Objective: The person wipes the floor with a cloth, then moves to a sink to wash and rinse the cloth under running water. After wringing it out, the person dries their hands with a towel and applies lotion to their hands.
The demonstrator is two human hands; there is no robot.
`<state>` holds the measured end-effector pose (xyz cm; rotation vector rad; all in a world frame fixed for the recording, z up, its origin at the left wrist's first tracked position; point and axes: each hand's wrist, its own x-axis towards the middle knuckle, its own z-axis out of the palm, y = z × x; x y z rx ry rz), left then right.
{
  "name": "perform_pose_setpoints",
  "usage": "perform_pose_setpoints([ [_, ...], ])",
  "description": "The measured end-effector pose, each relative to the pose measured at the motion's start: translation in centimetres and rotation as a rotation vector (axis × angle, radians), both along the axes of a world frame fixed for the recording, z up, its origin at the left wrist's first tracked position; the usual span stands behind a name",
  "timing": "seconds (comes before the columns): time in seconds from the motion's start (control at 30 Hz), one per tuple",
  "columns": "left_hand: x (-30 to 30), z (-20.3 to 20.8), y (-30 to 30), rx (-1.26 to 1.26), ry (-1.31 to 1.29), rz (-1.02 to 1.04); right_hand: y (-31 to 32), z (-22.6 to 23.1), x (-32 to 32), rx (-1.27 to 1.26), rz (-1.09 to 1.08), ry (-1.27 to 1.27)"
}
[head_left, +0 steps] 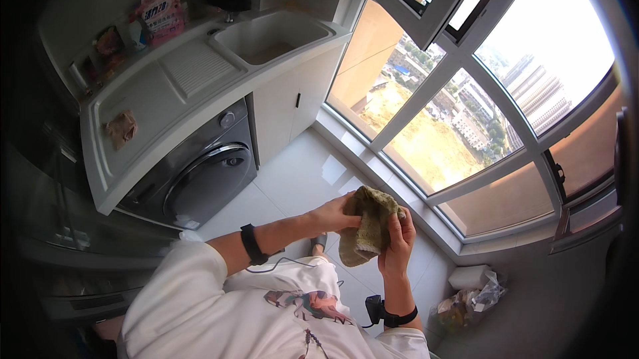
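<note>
An olive-green cloth (368,224) with a terry-like texture hangs bunched in front of my chest. My left hand (335,214) grips its left side, with the thumb hidden in or behind the folds. On the right side my right hand (398,231) pinches the upper edge between thumb and fingers. The cloth's lower end droops below both hands, apart from the floor. Black bands circle both of my wrists.
To the left stands a white counter (148,109) with a sink (276,38) and a crumpled brownish cloth (122,129). Beneath it is a grey front-loading washing machine (208,182). Large windows (432,119) fill the right; a bag of rubbish (469,302) sits on the floor at lower right.
</note>
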<state>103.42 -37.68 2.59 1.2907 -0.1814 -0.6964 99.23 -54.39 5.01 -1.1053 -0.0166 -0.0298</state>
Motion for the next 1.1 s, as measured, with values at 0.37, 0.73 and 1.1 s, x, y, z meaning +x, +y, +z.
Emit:
perform_pose_setpoints([
  [0.37,19.9,2.3,3.7,0.001,-0.048,0.651,2.9,2.5,29.7,-0.021,0.448,-0.05],
  [0.73,36.0,5.6,22.2,0.328,-0.398,1.046,19.4,6.8,55.9,-0.263,0.515,-0.439],
  [1.1,46.1,-2.1,37.1,0.76,-0.212,1.378,36.5,-7.4,77.9,-1.482,0.153,-0.793],
])
